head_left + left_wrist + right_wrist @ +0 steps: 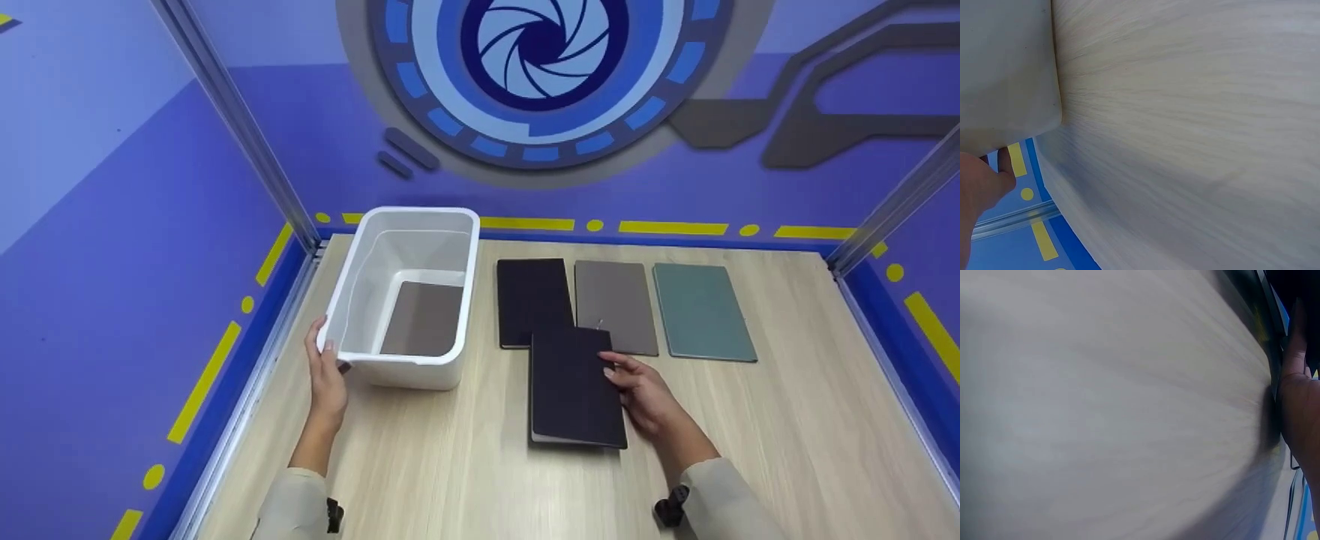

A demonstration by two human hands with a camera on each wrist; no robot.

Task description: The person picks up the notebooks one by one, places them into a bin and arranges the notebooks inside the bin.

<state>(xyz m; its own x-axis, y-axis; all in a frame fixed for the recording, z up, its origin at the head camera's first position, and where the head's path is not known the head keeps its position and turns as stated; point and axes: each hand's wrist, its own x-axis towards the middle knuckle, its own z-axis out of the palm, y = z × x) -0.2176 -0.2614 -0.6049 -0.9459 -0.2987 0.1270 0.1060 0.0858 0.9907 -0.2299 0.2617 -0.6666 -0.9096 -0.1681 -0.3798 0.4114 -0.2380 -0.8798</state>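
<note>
My left hand (328,375) grips the rim of a white plastic bin (409,373) at its near left corner, thumb over the edge. A brown notebook (424,319) lies on the bin's floor. By its right edge, my right hand (641,391) pinches a black notebook (576,390), which casts a shadow and overlaps the row behind it. In the left wrist view the left hand (985,183) is beside the bin's wall (1010,67). At the right border of the right wrist view, the right hand (1300,394) is partly cut off next to the dark notebook.
Behind the held notebook lie another black notebook (532,292), a grey-brown notebook (616,300) and a green notebook (705,311) in a row on the wooden table (795,420). Blue printed panels (315,142) with metal corner posts (247,135) enclose the table's back and sides.
</note>
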